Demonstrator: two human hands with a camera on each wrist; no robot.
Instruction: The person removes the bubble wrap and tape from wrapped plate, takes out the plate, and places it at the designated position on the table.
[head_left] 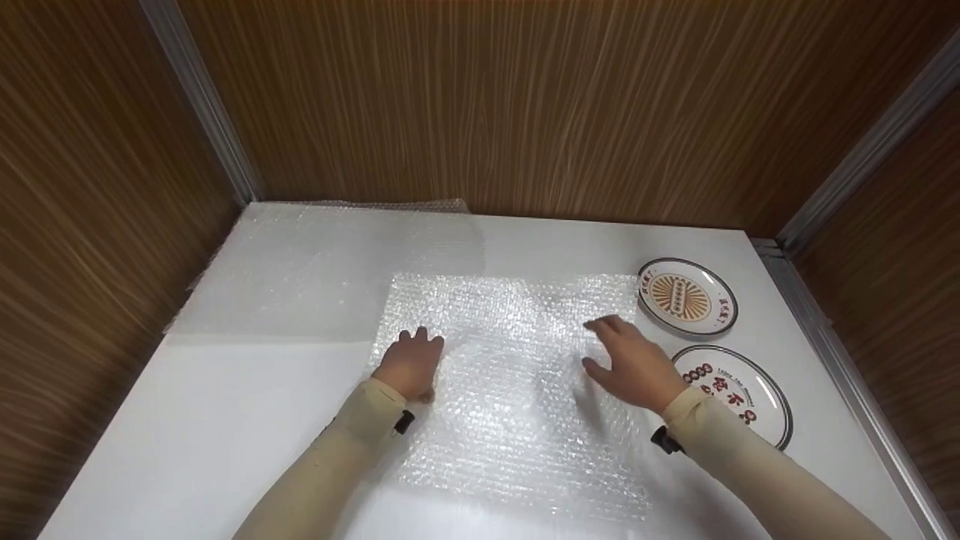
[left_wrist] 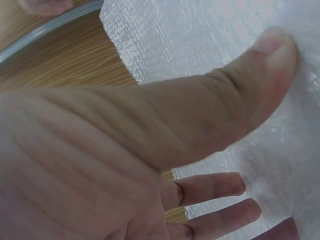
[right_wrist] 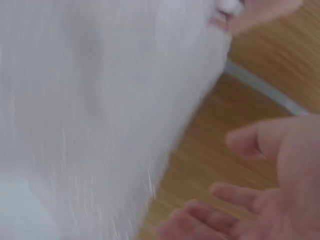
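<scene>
A sheet of clear bubble wrap [head_left: 510,450] lies on the white table in the head view, with a faint uneven swell in its middle. At its left edge is my left hand [head_left: 411,364], fingers spread. The left wrist view shows this hand's [left_wrist: 150,130] thumb and fingers extended over the wrap [left_wrist: 175,40], pinching nothing. My right hand [head_left: 634,364] hovers above the sheet's right part, fingers loosely bent and a shadow below. Blurred in the right wrist view, that hand [right_wrist: 270,190] is apart from the wrap [right_wrist: 100,125] and holds nothing.
Two patterned plates with dark rims stand at the right: the far plate [head_left: 679,298] and the near plate [head_left: 739,382], partly covered by my right arm. More bubble wrap [head_left: 300,277] lies at the back left. Wood-grain panels [head_left: 480,105] enclose the table.
</scene>
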